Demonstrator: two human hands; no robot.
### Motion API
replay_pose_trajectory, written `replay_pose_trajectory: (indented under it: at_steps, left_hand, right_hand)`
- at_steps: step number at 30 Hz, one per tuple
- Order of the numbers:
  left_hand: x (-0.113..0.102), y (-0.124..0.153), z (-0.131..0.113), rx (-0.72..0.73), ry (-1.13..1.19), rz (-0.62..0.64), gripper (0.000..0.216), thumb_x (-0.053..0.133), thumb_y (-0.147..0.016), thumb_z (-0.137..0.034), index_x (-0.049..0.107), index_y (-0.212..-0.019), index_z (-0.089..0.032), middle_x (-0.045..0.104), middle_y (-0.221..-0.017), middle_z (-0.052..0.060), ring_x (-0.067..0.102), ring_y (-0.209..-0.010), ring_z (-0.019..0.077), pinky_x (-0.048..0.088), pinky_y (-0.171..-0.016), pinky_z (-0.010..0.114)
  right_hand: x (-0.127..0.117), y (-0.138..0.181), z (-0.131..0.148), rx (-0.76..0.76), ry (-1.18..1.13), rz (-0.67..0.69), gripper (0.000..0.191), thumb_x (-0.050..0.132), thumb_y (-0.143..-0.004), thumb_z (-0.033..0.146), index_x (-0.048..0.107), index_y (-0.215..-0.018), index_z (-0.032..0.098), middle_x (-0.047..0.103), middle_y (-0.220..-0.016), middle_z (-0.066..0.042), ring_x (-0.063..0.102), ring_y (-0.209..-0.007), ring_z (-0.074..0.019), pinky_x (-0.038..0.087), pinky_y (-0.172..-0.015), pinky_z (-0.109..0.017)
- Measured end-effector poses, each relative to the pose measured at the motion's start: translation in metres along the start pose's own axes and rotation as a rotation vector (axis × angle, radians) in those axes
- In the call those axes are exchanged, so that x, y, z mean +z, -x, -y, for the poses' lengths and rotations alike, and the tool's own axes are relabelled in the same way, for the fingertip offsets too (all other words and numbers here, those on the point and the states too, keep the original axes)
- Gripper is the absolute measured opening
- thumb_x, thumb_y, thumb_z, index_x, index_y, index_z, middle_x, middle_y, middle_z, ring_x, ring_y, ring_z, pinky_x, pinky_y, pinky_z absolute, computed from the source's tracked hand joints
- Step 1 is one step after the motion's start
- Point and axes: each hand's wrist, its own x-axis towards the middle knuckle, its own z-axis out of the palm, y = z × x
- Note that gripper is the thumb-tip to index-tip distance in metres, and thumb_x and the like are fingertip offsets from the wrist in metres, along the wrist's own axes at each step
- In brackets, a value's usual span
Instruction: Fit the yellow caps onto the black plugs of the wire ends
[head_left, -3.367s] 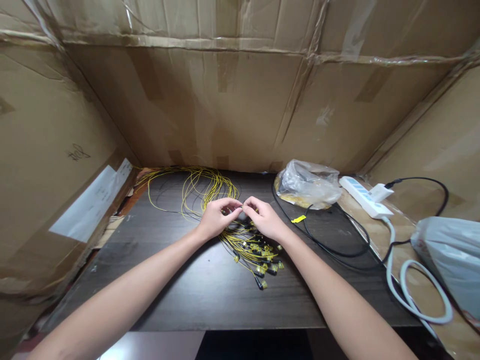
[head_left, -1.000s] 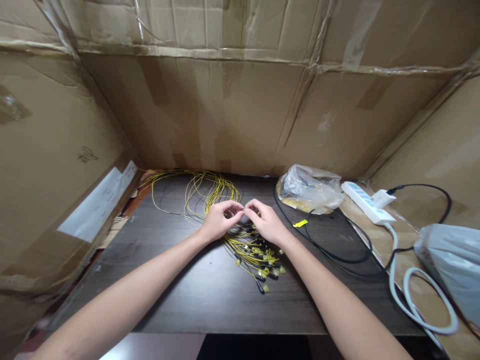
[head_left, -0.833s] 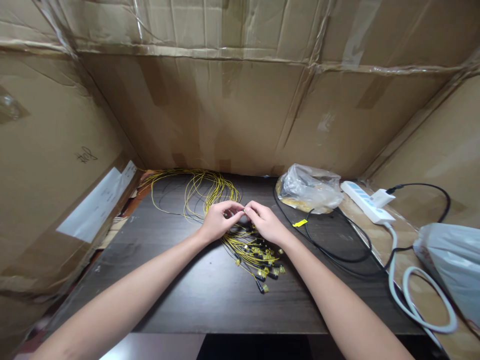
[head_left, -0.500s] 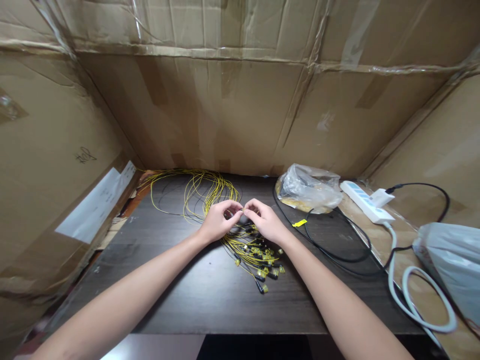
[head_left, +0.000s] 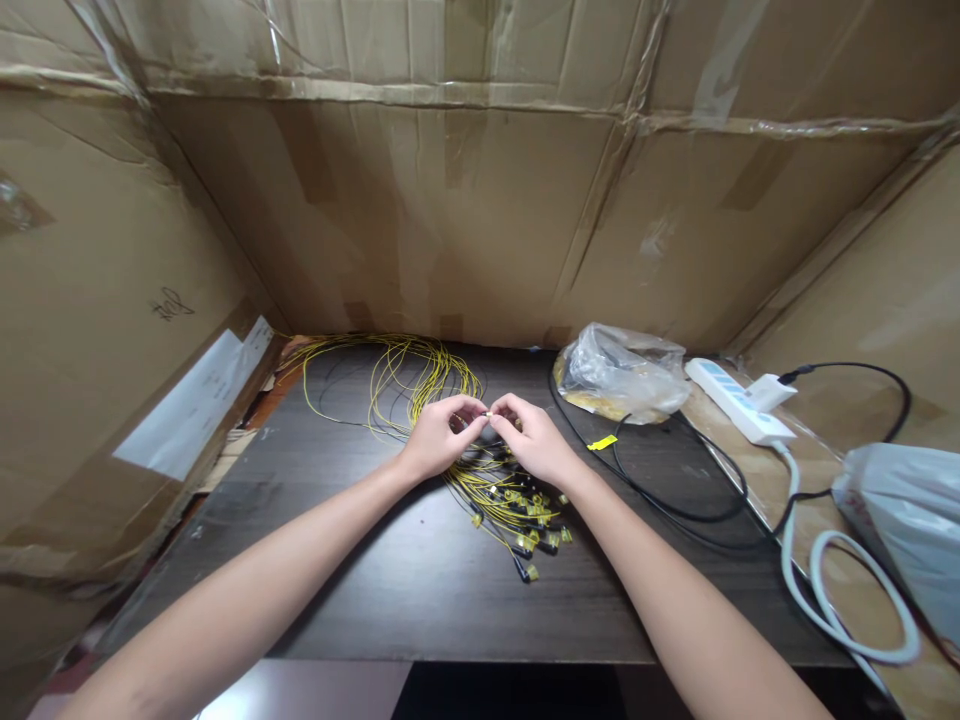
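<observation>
- The small connector sits directly between the fingertips, its long axis seemingly running left to right; neither hand is nearer.
- Left hand and right hand each appear to pinch one end, thumb against forefinger.
- Yellow cables spread beneath, on the tabletop.

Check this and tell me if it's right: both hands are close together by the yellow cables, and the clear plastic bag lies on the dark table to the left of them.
The side is wrong: the head view shows the clear plastic bag on the dark table to the right of the left hand and right hand, close together by the yellow cables.
</observation>
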Motion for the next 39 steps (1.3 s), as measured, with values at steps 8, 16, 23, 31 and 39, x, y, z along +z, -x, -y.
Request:
replay_pose_trajectory:
  at_steps: [8,16,23,31,39]
  left_hand:
    - [-0.001,0.0007,0.0036,0.022,0.01,-0.003,0.016,0.065,-0.09,-0.029,0.073,-0.096,-0.016,0.075,-0.085,0.005,0.068,-0.073,0.0147,0.053,-0.065,0.024]
    - [0.0004,-0.0002,0.0003,-0.031,0.035,-0.008,0.018,0.067,-0.089,-0.031,0.075,-0.094,-0.016,0.077,-0.087,0.005,0.07,-0.075,0.0164,0.054,-0.066,0.025]
    - [0.001,0.0002,0.0053,-0.081,0.051,0.006,0.018,0.069,-0.087,-0.031,0.077,-0.093,-0.017,0.078,-0.085,0.005,0.071,-0.072,0.0164,0.055,-0.067,0.026]
    - [0.0013,0.0002,0.0015,-0.038,0.02,-0.022,0.018,0.068,-0.088,-0.031,0.077,-0.093,-0.016,0.078,-0.085,0.005,0.07,-0.07,0.0154,0.055,-0.066,0.024]
    - [0.001,0.0006,0.0025,0.002,-0.045,-0.023,0.016,0.068,-0.09,-0.03,0.076,-0.093,-0.017,0.078,-0.087,0.004,0.07,-0.072,0.0147,0.054,-0.067,0.024]
  right_hand:
    - [0.0024,-0.0001,0.0,-0.003,-0.001,0.074,0.028,0.04,-0.1,0.032,0.056,-0.08,0.02,0.062,-0.078,-0.001,0.056,-0.077,-0.0171,0.04,-0.073,-0.029]
    - [0.0011,-0.0003,-0.0031,-0.09,0.089,-0.037,0.016,0.049,-0.097,0.028,0.059,-0.087,0.02,0.058,-0.092,-0.004,0.054,-0.077,-0.0169,0.043,-0.074,-0.031]
    - [0.0002,-0.0006,-0.0061,-0.166,0.112,-0.086,0.009,0.055,-0.092,0.024,0.061,-0.088,0.019,0.056,-0.107,-0.01,0.058,-0.093,-0.0214,0.047,-0.084,-0.037]
    - [-0.0009,-0.0021,-0.0077,-0.144,0.133,-0.074,0.01,0.054,-0.095,0.026,0.061,-0.09,0.021,0.061,-0.104,-0.008,0.057,-0.097,-0.0224,0.045,-0.089,-0.038]
    - [-0.0007,-0.0008,-0.007,-0.172,0.197,-0.065,0.012,0.051,-0.096,0.024,0.059,-0.086,0.021,0.062,-0.104,-0.009,0.053,-0.103,-0.0249,0.042,-0.095,-0.043]
